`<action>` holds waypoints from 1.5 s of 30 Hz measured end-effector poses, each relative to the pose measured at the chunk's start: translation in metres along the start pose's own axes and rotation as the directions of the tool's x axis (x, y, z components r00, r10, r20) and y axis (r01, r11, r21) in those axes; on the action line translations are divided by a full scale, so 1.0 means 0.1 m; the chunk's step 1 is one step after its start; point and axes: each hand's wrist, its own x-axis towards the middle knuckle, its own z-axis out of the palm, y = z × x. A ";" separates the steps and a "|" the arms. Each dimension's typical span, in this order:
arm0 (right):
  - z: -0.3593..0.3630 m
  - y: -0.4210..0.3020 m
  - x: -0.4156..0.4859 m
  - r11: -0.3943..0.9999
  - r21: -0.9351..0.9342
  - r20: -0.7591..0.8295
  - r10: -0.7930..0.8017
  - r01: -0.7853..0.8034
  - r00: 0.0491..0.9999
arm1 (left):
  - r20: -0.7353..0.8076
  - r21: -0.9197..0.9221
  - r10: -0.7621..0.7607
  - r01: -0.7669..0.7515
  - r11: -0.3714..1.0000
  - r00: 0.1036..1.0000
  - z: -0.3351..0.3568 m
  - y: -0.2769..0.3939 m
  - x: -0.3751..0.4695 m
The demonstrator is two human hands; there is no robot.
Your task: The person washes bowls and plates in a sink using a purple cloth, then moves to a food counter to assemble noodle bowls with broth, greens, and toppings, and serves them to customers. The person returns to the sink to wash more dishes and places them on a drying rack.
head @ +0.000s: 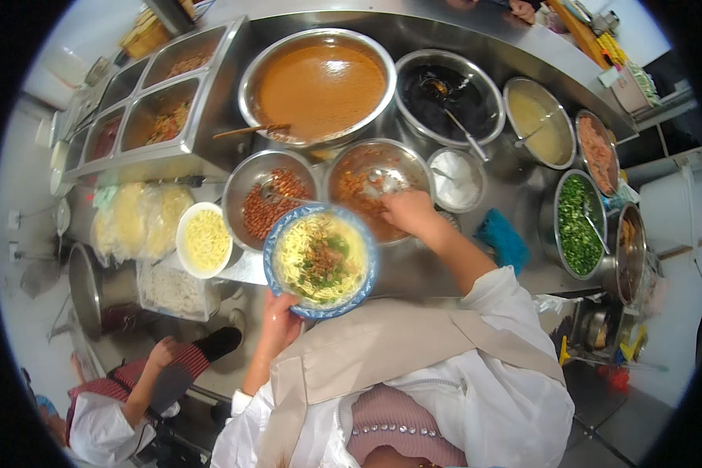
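Observation:
My left hand (282, 320) grips the near left rim of a blue patterned bowl (372, 257), tilted towards the camera. In it lie yellow noodles (295, 248) topped with brown minced bits and chopped greens. My right hand (408, 212) reaches into a steel bowl (351, 153) of reddish-brown chopped topping; its fingertips are partly hidden, so whether they hold any is unclear. Left of that bowl, a steel bowl of peanuts (263, 213) with a spoon stands partly behind the noodle bowl. A small container of white powder (455, 181) with a spoon stands just right of the topping.
Behind stand large basins of brown sauce (322, 88) and dark liquid (430, 96). Chopped scallions (579, 228) and a blue cloth (503, 241) lie right. A white bowl of noodles (206, 240), bagged noodles (143, 219) and a steel topping rack (190, 140) are left. A co-worker's arm (143, 389) shows lower left.

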 end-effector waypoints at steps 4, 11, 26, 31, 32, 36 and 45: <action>-0.04 0.15 0.03 0.999 -0.005 -0.078 0.052 -0.053 0.996 | -0.072 -0.075 0.007 -0.012 0.997 0.997 -0.11 -0.21 -0.14; -0.08 0.39 0.21 0.999 -0.011 -0.219 -0.031 0.030 0.975 | -0.135 -0.069 0.007 -0.016 0.998 0.991 -0.05 -0.38 -0.17; -0.57 -0.08 -0.11 0.902 0.158 -0.435 -0.301 0.401 0.848 | -0.048 -0.156 -0.051 0.043 0.987 0.998 0.04 -0.24 -0.07; -0.26 -1.05 0.63 0.827 0.175 -0.412 -0.431 0.534 0.803 | -0.159 -0.141 0.062 -0.085 0.986 0.985 -0.40 0.06 -0.21; -0.23 -1.20 0.76 0.889 0.054 -0.280 -0.424 0.455 0.861 | -0.231 -0.095 0.038 -0.062 0.994 0.972 -0.52 0.13 -0.24; -0.22 -1.38 1.05 0.904 -0.232 -0.175 -0.403 0.360 0.898 | -0.216 -0.095 0.064 -0.086 0.992 0.974 -0.97 0.36 -0.33; -0.09 -1.41 0.94 0.976 0.087 0.101 -0.207 0.198 0.973 | -0.178 -0.134 0.018 -0.042 0.990 0.984 -1.53 0.60 -0.23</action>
